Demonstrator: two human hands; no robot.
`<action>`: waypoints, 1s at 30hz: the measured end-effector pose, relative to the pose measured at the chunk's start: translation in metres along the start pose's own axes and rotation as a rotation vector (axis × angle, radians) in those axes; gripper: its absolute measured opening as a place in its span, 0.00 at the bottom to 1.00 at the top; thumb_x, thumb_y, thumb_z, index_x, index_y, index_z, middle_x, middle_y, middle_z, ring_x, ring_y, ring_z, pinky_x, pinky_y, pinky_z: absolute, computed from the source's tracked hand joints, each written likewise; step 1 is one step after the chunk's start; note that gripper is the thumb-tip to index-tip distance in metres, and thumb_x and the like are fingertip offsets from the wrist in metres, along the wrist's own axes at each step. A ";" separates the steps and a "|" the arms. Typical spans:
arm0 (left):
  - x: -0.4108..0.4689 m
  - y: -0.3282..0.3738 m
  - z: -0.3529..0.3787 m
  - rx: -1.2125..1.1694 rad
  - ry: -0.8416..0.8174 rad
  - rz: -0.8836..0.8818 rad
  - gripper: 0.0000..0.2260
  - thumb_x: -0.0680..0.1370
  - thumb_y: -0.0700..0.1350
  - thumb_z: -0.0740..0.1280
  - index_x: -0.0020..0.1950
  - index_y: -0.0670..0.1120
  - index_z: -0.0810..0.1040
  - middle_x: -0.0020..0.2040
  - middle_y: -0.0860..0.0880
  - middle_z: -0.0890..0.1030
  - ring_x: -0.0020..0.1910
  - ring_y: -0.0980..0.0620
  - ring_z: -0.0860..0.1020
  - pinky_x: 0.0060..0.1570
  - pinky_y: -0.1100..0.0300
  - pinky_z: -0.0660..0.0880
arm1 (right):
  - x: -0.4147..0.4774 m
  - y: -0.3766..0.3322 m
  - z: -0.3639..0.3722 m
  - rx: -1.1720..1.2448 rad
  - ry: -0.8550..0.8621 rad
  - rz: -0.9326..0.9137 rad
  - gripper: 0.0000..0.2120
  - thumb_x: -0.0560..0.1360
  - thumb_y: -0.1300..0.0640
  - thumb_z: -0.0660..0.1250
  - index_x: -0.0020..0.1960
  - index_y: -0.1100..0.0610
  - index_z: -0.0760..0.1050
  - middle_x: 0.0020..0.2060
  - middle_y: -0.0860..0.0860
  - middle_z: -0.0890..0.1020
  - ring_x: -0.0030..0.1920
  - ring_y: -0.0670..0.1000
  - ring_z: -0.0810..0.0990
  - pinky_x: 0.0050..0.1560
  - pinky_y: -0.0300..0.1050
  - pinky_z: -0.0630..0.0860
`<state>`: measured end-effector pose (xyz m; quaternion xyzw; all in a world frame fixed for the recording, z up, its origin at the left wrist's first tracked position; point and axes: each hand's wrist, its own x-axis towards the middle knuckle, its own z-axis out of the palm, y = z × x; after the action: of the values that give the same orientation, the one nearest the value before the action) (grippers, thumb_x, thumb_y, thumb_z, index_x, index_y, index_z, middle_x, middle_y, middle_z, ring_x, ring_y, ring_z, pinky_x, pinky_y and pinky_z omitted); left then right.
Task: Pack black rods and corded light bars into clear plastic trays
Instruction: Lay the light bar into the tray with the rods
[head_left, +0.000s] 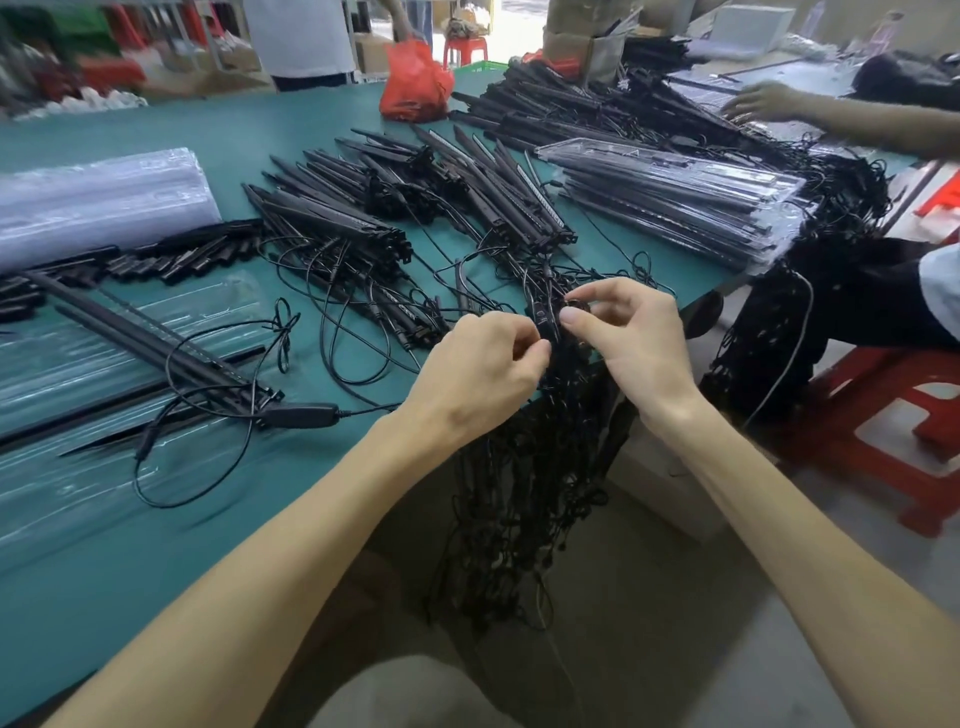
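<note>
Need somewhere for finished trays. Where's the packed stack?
Head view: the packed stack sits at the right edge of the table, beyond the right hand, right of the light bar piles.

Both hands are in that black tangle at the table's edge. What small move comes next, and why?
Probably tease one cord loose and lift it onto the table. The left hand and right hand each pinch cords in the cord tangle, which hangs matted over the table's edge.

Plain teal-green surface (260, 130); black rods (332, 218) and black cords (519, 493); clear, glossy trays (78, 364); red plastic bag (413, 83); red stool (883, 415).
</note>
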<state>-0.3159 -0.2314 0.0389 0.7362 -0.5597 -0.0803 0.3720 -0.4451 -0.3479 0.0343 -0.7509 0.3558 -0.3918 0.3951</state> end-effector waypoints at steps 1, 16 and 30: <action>0.001 0.000 0.000 -0.018 -0.009 -0.015 0.12 0.80 0.49 0.64 0.39 0.48 0.81 0.29 0.55 0.75 0.27 0.58 0.72 0.31 0.61 0.66 | 0.000 0.000 0.000 0.000 -0.015 0.000 0.07 0.73 0.54 0.75 0.51 0.50 0.82 0.40 0.48 0.84 0.42 0.46 0.83 0.49 0.42 0.79; 0.006 -0.006 0.011 -0.203 0.016 -0.103 0.05 0.80 0.43 0.67 0.53 0.46 0.73 0.44 0.50 0.82 0.30 0.56 0.79 0.34 0.59 0.78 | -0.003 0.003 0.010 0.134 0.023 -0.045 0.03 0.76 0.58 0.73 0.49 0.55 0.79 0.38 0.50 0.84 0.33 0.46 0.82 0.36 0.36 0.76; 0.010 0.005 0.005 -0.520 -0.116 -0.321 0.05 0.81 0.39 0.65 0.51 0.44 0.80 0.40 0.49 0.85 0.23 0.55 0.75 0.25 0.68 0.71 | -0.002 -0.003 0.014 0.290 0.050 0.002 0.04 0.77 0.60 0.72 0.48 0.53 0.78 0.38 0.49 0.82 0.34 0.45 0.79 0.37 0.38 0.76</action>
<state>-0.3188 -0.2427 0.0409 0.6897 -0.4170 -0.3202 0.4979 -0.4327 -0.3408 0.0312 -0.6756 0.3060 -0.4571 0.4909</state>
